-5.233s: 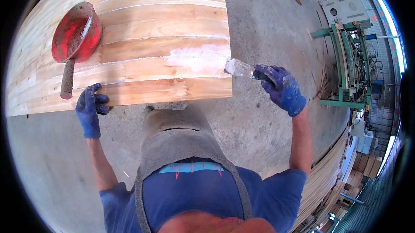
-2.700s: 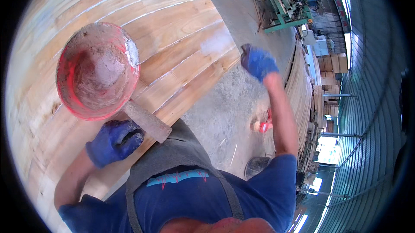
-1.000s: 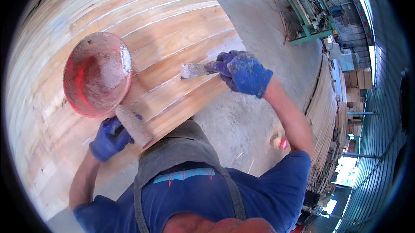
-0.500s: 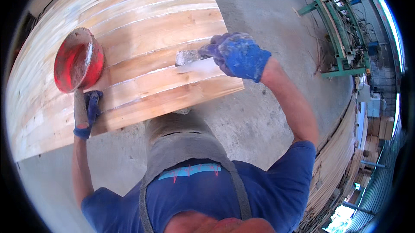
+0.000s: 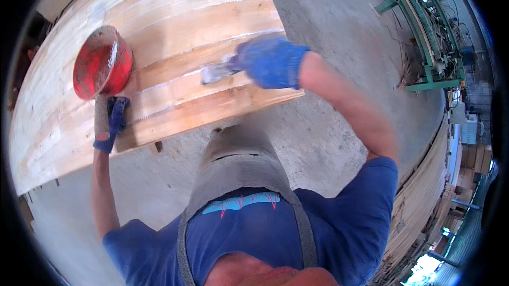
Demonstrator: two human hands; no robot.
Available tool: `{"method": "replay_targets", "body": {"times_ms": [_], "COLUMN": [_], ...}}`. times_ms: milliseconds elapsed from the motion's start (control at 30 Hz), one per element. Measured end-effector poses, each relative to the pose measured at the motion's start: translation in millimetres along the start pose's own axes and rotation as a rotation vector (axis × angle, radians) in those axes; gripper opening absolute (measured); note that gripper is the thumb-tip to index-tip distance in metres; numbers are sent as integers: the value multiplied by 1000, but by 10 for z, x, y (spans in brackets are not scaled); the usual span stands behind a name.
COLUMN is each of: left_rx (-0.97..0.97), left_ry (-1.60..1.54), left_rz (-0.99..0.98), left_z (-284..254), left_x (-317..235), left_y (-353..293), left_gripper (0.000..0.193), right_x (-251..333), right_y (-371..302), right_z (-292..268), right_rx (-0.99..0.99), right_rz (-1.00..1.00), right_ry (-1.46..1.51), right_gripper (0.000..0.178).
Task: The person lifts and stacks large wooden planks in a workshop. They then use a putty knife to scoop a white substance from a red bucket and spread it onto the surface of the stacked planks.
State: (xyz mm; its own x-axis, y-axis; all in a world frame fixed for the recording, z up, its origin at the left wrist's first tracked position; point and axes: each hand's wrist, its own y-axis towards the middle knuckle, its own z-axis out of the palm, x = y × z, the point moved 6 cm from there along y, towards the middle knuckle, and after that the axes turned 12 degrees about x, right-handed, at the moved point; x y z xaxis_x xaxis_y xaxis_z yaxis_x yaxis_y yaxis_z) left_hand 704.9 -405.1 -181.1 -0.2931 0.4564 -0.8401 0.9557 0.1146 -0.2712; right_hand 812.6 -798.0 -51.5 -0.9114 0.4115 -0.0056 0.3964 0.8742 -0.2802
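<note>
My right hand, in a blue work glove, is closed round a putty knife, a little blurred by motion. The knife's wide blade lies against a panel of joined wooden boards, near its right front corner. White filler streaks run along the seams between the boards. My left hand, also gloved, grips the handle of a red ladle-like pot at the panel's near left. The handle hides part of this hand. The pot tilts so that its smeared inside shows, with whitish paste on its wall.
Beyond the panel's right edge lies the concrete floor. A green metal machine frame stands at the far right. Long stacked boards lie along the right side. My apron is close to the panel's front edge.
My right hand and the putty knife have moved left and slightly toward me along the boards. The pot and left hand sit slightly higher in the picture as the whole view shifts.
</note>
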Motion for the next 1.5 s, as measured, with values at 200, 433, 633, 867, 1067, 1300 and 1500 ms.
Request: {"method": "replay_targets", "body": {"times_ms": [200, 433, 633, 867, 1067, 1300, 1500], "left_rx": [-55, -503, -201, -18, -102, -94, -195], "left_ry": [-64, -589, -958, -977, -967, -915, -1012], "left_rz": [-18, 173, -82, -46, -37, 19, -89], "left_z": [-48, -372, 182, 312, 478, 431, 477], "left_x": [6, 270, -542, -820, -847, -809, -876], "left_y": [-108, -664, -744, -607, -668, -530, -625], "left_gripper": [19, 39, 78, 57, 51, 52, 55], "right_x": [-494, -492, -819, -667, -1005, -1018, -1744], "right_y": [-1231, -1385, -1581, -1580, -1270, -3, -850], "right_z": [246, 74, 142, -52, -346, -222, -267], "right_rx": [178, 30, 38, -107, 83, 167, 508], "right_rz": [200, 185, 36, -185, 209, 40, 319], "right_ry": [80, 19, -41, -3, 13, 45, -66], "right_gripper": [34, 27, 19, 22, 25, 34, 26]}}
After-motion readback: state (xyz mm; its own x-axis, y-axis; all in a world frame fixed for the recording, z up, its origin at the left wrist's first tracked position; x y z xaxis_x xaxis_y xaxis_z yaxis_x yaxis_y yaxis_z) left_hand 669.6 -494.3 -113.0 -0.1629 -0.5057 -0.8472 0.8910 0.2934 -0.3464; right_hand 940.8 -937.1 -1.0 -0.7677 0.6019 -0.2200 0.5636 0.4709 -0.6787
